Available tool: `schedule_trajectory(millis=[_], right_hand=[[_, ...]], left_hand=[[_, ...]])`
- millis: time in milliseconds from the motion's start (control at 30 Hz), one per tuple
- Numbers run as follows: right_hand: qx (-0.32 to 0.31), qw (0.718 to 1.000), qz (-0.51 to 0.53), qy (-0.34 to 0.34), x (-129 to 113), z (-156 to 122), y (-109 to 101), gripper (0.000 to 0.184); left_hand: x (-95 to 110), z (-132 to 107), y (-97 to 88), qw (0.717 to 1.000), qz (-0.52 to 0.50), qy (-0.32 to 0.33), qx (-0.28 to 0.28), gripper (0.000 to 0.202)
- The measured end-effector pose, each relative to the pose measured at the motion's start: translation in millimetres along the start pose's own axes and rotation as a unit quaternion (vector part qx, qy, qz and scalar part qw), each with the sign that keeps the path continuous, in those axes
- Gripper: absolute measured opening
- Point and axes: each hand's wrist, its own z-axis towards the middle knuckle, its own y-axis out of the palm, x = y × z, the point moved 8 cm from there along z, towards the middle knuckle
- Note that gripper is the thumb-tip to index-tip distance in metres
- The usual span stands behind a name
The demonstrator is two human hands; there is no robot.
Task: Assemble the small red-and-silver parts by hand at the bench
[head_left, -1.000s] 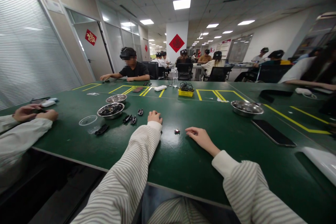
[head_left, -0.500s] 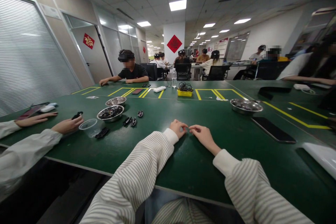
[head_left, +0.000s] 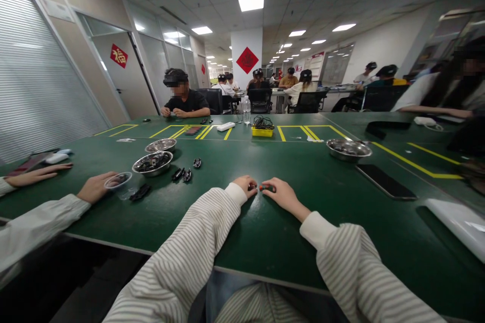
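My left hand is at the middle of the green table, its fingers curled round a small dark piece mostly hidden by them. Facing it, a short gap away, my right hand pinches a small stubby object with an orange-red end and a dark green body; its kind is too small to make out. To the left of my hands lie several glossy black parts. Beyond them stands a steel bowl filled with dark parts.
A co-worker's hand touches a clear plastic cup at left. Another steel bowl sits behind the filled one. On the right are a steel bowl and a phone. A yellow tray holds black cables.
The view has shifted slightly, moving the scene left. The orange-red object now shows in my right fingers and the dark piece in my left. The neighbour's hand has moved to the cup.
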Motion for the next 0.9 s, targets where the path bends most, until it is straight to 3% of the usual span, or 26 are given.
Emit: schedule_trajectory(millis=[267,567,767,900], right_hand=[[0.015,0.999,0.027,0.013,3,1,-2,0.016],[0.070,0.995,0.065,-0.024,-17,-8,-16,0.023],[0.112,0.992,0.055,-0.021,-17,-9,-25,0.022],[0.123,0.984,0.127,0.000,-11,-8,-28,0.019]], left_hand=[[14,2,1.4,0.995,-0.067,0.048,0.051,0.020],[17,-8,-24.6,0.970,-0.105,0.089,0.200,0.021],[26,-12,-26.2,0.970,-0.065,0.122,0.198,0.023],[31,-12,-24.7,0.974,-0.054,0.138,0.173,0.024]])
